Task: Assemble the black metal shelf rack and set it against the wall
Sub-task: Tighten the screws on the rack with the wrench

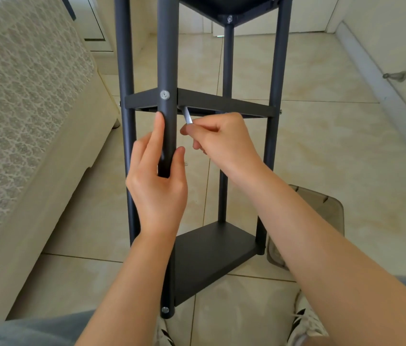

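The black metal shelf rack [221,103] stands upright on the tiled floor in front of me, with three shelves fixed between its black posts. My left hand [158,181] grips the near post [168,58] just below the middle shelf, index finger stretched up along it. My right hand [221,141] pinches a small silver hex key [187,116] whose tip reaches up under the middle shelf. A silver bolt head [164,95] sits on the near post at the middle shelf. The bottom shelf [211,255] lies below my forearms.
A cream sofa [27,126] with a patterned cover runs along the left, close to the rack. A wall with a white baseboard [376,78] slants down the right side. A grey mat [321,213] lies on the floor by my right arm. My shoes show at the bottom.
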A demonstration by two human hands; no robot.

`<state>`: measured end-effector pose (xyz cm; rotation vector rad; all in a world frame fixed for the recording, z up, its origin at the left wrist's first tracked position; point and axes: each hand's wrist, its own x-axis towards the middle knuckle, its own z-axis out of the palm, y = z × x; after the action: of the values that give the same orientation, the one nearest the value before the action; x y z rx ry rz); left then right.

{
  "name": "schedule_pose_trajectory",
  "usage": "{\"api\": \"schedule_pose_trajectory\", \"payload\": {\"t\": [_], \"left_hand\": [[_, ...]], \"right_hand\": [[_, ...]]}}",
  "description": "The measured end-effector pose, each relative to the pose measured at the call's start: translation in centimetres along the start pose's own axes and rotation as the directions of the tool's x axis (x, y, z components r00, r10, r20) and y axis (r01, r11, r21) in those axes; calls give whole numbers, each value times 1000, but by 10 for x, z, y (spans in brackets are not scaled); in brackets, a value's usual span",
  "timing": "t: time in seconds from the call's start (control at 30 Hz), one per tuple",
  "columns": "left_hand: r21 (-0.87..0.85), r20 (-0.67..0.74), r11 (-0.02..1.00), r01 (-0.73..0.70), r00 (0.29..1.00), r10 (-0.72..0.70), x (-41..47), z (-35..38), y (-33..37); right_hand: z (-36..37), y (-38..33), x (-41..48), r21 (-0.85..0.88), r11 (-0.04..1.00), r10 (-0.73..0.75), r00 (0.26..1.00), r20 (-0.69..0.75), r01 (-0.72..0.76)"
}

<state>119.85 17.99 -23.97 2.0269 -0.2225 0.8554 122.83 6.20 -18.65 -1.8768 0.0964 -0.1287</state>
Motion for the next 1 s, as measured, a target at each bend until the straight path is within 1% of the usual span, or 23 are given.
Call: {"api": "schedule_pose_trajectory", "payload": {"t": [0.2, 0.33, 0.47, 0.53, 0.6, 0.73, 0.8, 0.87, 1.0], "left_hand": [[-10, -3, 1000, -3, 1000, 3, -1, -1, 0], [-24, -2, 1000, -2, 1000, 2, 1, -3, -1], [-35, -5, 999, 5, 1000, -5, 1, -5, -2], [-56, 4, 998, 13, 1000, -13, 1, -6, -3], [-77, 16, 997, 20, 1000, -19, 2, -6, -5], [-84, 18, 996, 5, 1000, -3, 3, -5, -5], [-78, 14, 997, -7, 1000, 8, 2, -5, -6], [-76, 14, 997, -19, 1000, 20, 2, -5, -8], [-55, 15, 997, -52, 998, 53, 3, -3, -10]], "right_hand": [[4, 3, 1, 6, 1000, -23, 1000, -21, 23], [11, 4, 1, 1, 993, -117, 991, -67, 117], [19, 8, 4, -43, 978, -208, 975, -76, 205], [23, 13, 6, -77, 960, -276, 954, -115, 269], [27, 20, 9, -104, 941, -337, 923, -187, 322], [41, 34, 15, -183, 906, -421, 859, -293, 381], [49, 37, 18, -192, 901, -434, 828, -356, 390], [55, 38, 22, -157, 908, -417, 811, -410, 388], [59, 41, 25, -71, 916, -383, 811, -441, 395]]}}
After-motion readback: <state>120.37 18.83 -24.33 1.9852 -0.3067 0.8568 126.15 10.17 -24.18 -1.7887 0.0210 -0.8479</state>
